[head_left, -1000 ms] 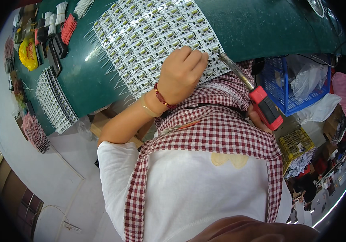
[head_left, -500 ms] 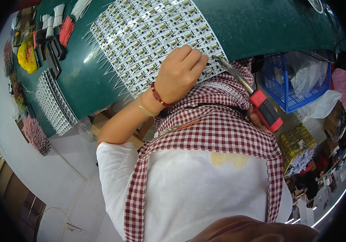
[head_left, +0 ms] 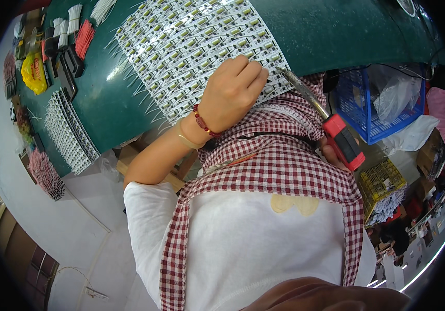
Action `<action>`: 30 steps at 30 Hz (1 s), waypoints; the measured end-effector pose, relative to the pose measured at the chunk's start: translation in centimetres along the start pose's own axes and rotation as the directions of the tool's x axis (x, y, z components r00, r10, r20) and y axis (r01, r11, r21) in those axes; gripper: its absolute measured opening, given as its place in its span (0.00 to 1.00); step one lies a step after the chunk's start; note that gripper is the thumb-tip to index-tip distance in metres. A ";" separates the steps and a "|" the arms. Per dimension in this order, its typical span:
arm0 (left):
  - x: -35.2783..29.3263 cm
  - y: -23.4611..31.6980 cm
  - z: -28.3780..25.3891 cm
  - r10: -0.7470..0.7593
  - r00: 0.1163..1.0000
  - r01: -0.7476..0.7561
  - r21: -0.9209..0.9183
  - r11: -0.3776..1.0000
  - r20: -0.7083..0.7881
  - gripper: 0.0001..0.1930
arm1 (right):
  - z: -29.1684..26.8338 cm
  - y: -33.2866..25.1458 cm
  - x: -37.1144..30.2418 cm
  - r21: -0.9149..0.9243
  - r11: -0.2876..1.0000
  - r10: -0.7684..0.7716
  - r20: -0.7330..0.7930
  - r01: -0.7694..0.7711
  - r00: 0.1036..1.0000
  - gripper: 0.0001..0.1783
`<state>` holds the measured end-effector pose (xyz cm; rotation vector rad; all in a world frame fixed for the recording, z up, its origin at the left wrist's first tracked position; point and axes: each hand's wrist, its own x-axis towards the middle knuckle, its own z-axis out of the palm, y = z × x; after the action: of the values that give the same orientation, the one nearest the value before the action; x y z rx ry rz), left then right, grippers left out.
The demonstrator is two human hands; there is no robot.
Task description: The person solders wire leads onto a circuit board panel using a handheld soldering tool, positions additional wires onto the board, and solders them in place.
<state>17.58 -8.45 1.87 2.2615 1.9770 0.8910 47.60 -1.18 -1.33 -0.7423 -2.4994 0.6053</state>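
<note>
A large panel of white circuit boards (head_left: 191, 52), set with rows of yellow-green parts and thin white wires, lies on the green table. My left hand (head_left: 235, 90) rests on its near part with the fingers curled in. Their tips are hidden, so anything pinched there is out of sight. In my right hand (head_left: 331, 154), mostly covered by the handle, is a soldering iron (head_left: 342, 141) with a red and black grip and a metal barrel. Its tip points at the panel's right edge, just right of my left knuckles; whether it touches is unclear.
On the table (head_left: 336, 36), further board strips (head_left: 69, 132) lie at left, near a yellow bag (head_left: 34, 72), red wires (head_left: 84, 39) and white wire bundles (head_left: 74, 18). A blue crate (head_left: 370, 116) with clear plastic stands at right, above a yellow basket (head_left: 383, 181).
The soldering iron has shifted slightly to the right, its tip now nearer the panel's right edge. My left hand has barely moved.
</note>
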 end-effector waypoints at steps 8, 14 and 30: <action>-0.3 -0.3 0.0 -0.024 0.999 0.022 -0.047 0.999 -0.033 0.14 | -0.5 0.1 0.9 0.234 0.968 -0.086 -0.032 0.091 0.996 0.11; -0.2 -0.1 0.0 -0.016 0.999 0.015 -0.040 0.999 -0.033 0.14 | -0.9 0.0 0.9 0.237 0.969 -0.086 0.045 0.073 0.995 0.12; -0.2 0.0 0.0 -0.017 1.000 0.017 -0.015 1.000 -0.006 0.13 | 0.1 -0.4 0.0 -0.034 0.999 -0.020 -0.005 0.020 1.000 0.10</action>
<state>17.58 -8.69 1.83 2.2338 1.9815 0.9089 47.43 -1.51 -1.20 -0.7292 -2.5149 0.5549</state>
